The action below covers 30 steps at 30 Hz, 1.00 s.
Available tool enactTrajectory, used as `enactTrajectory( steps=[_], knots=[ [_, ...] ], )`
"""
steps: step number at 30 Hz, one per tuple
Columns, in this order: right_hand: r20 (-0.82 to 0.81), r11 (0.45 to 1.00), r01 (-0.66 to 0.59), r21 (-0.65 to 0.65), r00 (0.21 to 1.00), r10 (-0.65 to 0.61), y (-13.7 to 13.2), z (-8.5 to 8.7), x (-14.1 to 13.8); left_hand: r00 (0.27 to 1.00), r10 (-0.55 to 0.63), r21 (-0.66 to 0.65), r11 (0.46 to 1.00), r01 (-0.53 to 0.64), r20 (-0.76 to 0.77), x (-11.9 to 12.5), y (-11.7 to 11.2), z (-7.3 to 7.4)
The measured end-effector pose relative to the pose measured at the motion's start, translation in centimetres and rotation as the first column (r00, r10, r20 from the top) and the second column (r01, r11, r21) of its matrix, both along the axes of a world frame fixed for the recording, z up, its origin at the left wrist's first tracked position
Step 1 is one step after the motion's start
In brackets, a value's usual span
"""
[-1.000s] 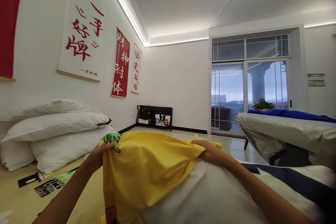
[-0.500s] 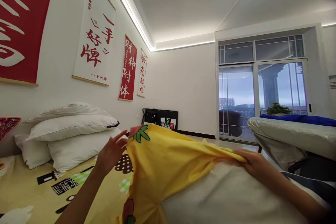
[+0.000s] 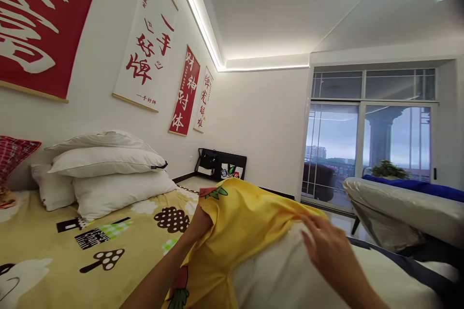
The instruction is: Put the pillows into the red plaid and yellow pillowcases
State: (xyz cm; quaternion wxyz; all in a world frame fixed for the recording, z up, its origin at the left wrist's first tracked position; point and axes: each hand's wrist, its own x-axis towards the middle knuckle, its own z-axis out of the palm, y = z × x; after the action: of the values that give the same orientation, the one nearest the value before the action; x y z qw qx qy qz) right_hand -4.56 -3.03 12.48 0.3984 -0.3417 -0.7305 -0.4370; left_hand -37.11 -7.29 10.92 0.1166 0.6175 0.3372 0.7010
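A yellow pillowcase [image 3: 250, 212] with strawberry prints is drawn over part of a white pillow [image 3: 275, 275] in front of me. The pillow's near right part stays bare. My left hand [image 3: 203, 222] reaches under the pillowcase's left edge, and cloth hides its fingers. My right hand [image 3: 328, 246] lies at the pillowcase's right edge, over the white pillow. Its fingers are stretched out on the yellow cloth, with the thumb apart from them and some blur.
Several white pillows [image 3: 119, 188] are stacked on the patterned bed sheet [image 3: 137, 246] against the wall. A red checked cushion [image 3: 16, 159] sits at far left. A plastic-wrapped piece of furniture [image 3: 402, 207] stands at right, before the sliding glass doors [image 3: 333, 149]. A black rack [image 3: 232, 164] leans in the corner.
My left hand has gone from beside the pillowcase to under its edge. My right hand has loosened its grip on the bunched cloth and moved left. The view has tilted.
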Motion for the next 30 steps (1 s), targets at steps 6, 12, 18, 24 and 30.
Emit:
enactTrajectory(
  steps=[6,12,18,24,30],
  knots=[
    [-0.033,0.971,-0.235,-0.049,0.972,0.233,-5.1,0.5,-11.6,0.975,-0.065,-0.039,0.998,0.058,-0.211,0.4,-3.4,0.8],
    [-0.045,0.957,-0.280,0.079,0.958,0.284,-2.3,0.1,-13.5,0.975,-0.145,-0.174,0.978,0.116,-0.167,-1.7,-6.3,0.6],
    [0.091,0.948,-0.298,0.113,0.953,0.288,-3.5,0.4,-10.1,0.978,-0.209,-0.271,0.940,0.207,0.025,-3.5,-5.5,0.0],
    [0.091,0.874,-0.448,-0.188,0.878,0.469,-4.8,0.2,-9.0,0.851,-0.370,-0.308,0.815,0.490,0.373,-3.6,-6.0,0.6],
    [-0.097,0.556,-0.543,-0.629,0.765,0.637,-5.7,7.3,-8.2,0.841,-0.502,-0.473,0.702,0.532,0.201,-4.9,-7.8,2.3]
  ],
)
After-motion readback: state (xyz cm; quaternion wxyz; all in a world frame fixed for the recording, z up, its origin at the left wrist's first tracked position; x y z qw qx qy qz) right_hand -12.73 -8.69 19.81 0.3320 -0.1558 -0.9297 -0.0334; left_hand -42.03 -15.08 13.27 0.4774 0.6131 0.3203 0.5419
